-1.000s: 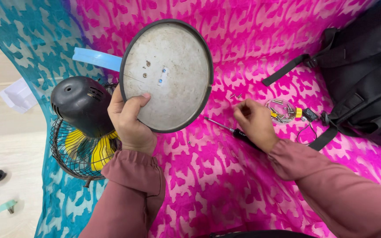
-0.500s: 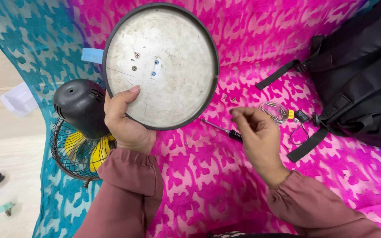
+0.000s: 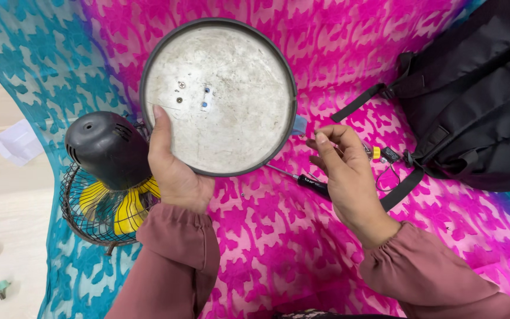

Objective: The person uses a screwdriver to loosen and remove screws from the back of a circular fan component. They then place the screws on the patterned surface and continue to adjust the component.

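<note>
The left hand (image 3: 175, 168) reached up from its mauve sleeve, thumb along the face of the round fan base plate (image 3: 219, 97), its grip clasping the plate's lower rim and holding it tilted above the pink-and-teal cloth (image 3: 267, 236). The right hand (image 3: 346, 177) hovered beside the plate, fingertips pinched together; whether they held anything could not be told. A screwdriver (image 3: 302, 179) lay beneath it.
</note>
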